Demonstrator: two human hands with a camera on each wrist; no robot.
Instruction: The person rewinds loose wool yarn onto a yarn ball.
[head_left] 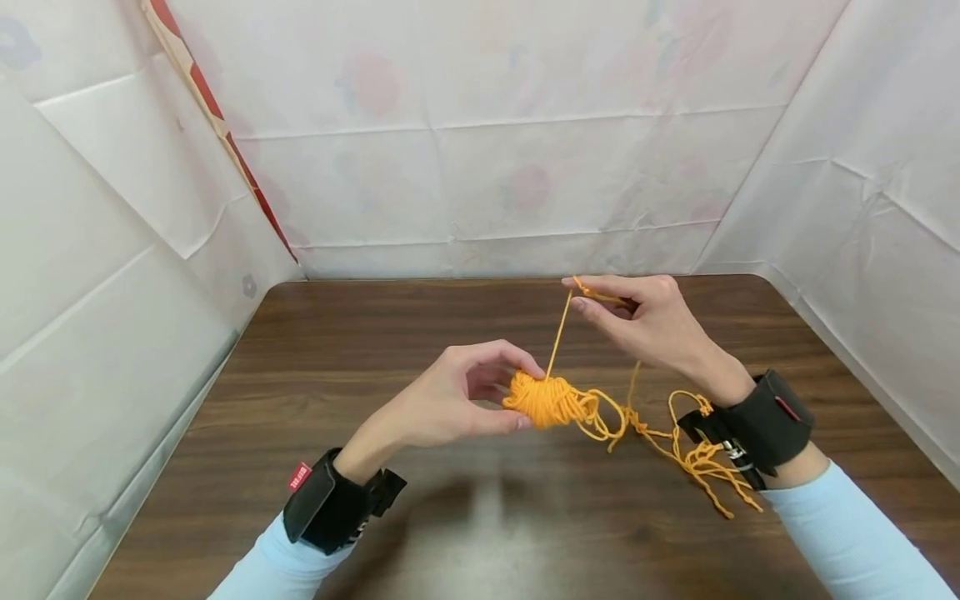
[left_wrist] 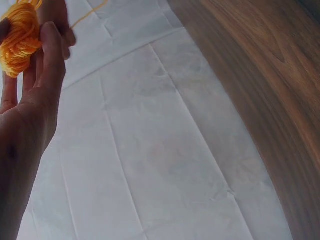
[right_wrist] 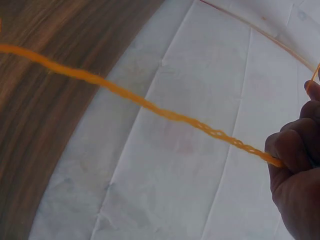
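Left hand pinched orange yarn ball above table; right hand, farther right, pinched taut strand.

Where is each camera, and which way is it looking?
Head: worn on the head, looking forward and down at the wooden table; both hands, wrist straps and blue sleeves show.
Left wrist: on the left wrist, looking along the left hand gripping the yarn ball.
Right wrist: on the right wrist, looking past the right hand pinching the yarn strand.
All three views show orange yarn, the table and the white sheeting.
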